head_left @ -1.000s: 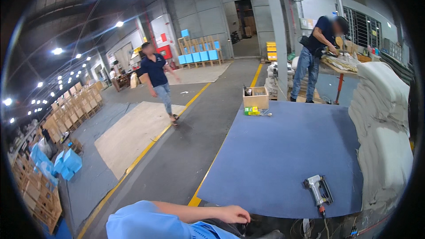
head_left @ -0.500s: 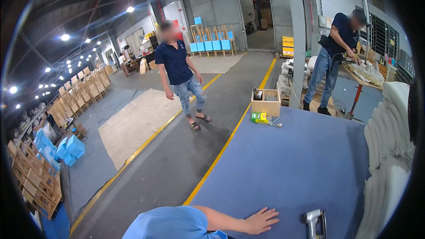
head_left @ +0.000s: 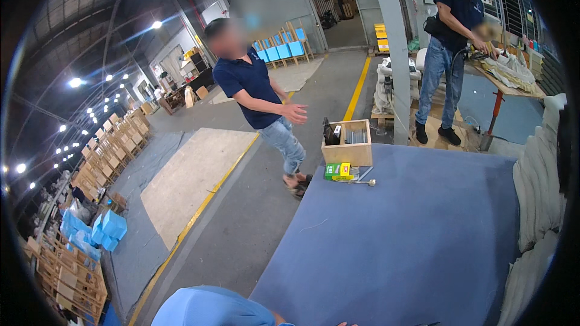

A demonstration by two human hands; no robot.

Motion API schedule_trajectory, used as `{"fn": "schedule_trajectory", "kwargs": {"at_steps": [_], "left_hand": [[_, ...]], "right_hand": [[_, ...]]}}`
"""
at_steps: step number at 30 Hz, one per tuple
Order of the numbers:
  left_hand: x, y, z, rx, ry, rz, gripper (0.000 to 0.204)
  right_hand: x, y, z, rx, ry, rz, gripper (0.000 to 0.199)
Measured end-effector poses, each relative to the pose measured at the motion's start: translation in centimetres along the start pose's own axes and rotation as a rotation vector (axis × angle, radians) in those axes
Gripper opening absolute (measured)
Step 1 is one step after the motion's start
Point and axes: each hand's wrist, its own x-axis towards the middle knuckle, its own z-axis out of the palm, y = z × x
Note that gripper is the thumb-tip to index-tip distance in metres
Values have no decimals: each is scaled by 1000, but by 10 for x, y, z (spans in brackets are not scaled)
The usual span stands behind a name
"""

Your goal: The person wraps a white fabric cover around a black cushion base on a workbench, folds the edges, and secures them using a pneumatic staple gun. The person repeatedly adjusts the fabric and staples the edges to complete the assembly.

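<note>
My left arm, in a light blue sleeve [head_left: 211, 309], comes in at the lower edge. Only a sliver of my left hand [head_left: 347, 324] shows there, its fingertips over the blue-grey covered tabletop [head_left: 399, 235]; half a second ago it lay flat with fingers spread. To its right, the very top of a staple gun [head_left: 430, 324] peeks in, untouched as far as I can see. My right hand is out of view. At the table's far left corner stands a wooden box [head_left: 347, 154] holding metal strips and a dark tool. In front of it lie a green and yellow carton [head_left: 337, 171] and a metal fitting [head_left: 370, 182].
A person [head_left: 257, 93] stands just beyond the table's left edge, one arm out toward the box. Another person [head_left: 450, 42] works at a bench [head_left: 504, 84] behind a grey pillar [head_left: 393, 54]. Stacked pale padding [head_left: 534, 175] lines the right side. Wooden chair frames [head_left: 115, 145] fill the left.
The view has tilted up, so my left hand and the staple gun slide to the lower edge. The nearer person has stepped closer to the table and raised an arm toward the box.
</note>
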Motion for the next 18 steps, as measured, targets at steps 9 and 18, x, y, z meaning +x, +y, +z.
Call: {"fn": "schedule_trajectory", "kwargs": {"at_steps": [9,18], "left_hand": [[0,9,-7,-136,94,-55,76],[-6,29,-11,-15,232,-91,67]], "right_hand": [[1,-7,-13,-30,54,-9,61],[-41,23,-52,-35,133,-18,62]]}}
